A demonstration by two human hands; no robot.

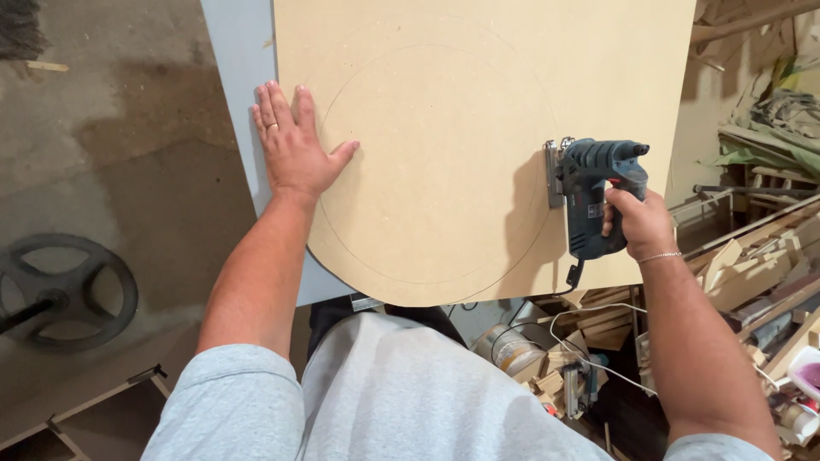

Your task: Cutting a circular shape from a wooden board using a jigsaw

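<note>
My right hand [642,224] has its fingers wrapped tight around the handle of a blue-green jigsaw [598,192]. Its base plate sits flat on the fibreboard sheet [478,102], right on the pencilled circle [329,94] at its right side. My left hand [293,145] lies open and flat, fingers spread narrow, palm pressing the sheet's left edge down over the grey counter [235,51].

The near part of the sheet overhangs the counter toward my body, and its near-left edge is already curved along the line.

Handling read: the sheet looks thin, stiff and fairly light, with a smooth dusty face, so I'd expect it to slide or chatter unless pinned. Best hold is flat palm pressure well apart from the line, as now. The saw looks compact and top-heavy; grip at the handle, plate kept flush. The cord [571,275] hangs off the near edge, clear of the line.

The offcut pile [752,265] sits to my right, on the floor.
</note>
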